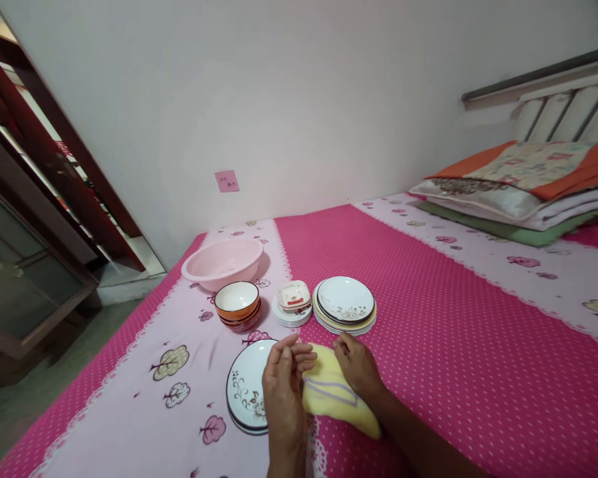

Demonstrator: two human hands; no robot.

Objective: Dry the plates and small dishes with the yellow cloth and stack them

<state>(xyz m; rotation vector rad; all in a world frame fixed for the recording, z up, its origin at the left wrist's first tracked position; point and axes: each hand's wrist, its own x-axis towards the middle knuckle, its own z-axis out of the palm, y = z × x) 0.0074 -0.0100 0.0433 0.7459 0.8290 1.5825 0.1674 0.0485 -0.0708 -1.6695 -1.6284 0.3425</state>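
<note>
A yellow cloth (pixel 331 395) with a pale purple stripe lies on the bed between my hands. My left hand (pixel 285 378) is at the cloth's left side, fingers loosely curved and apart, with nothing seen in it. Curled at the upper right edge of the cloth, my right hand (pixel 357 364) appears to pinch it; its fingertips are partly hidden. Left of my left hand are stacked white plates (pixel 246 385) with dark rims and brown flowers, partly covered by that hand. Beyond the cloth stands another plate stack (pixel 345 299), with a white flowered plate on top.
Small bowls (pixel 294 294) sit on a stack of saucers (pixel 292 318). Nearby are stacked orange and red bowls (pixel 237 300) and a pink basin (pixel 224 260). A pink patterned sheet (pixel 428 318) covers the bed. Folded bedding (pixel 518 189) lies at right; a wall (pixel 303 99) rises behind.
</note>
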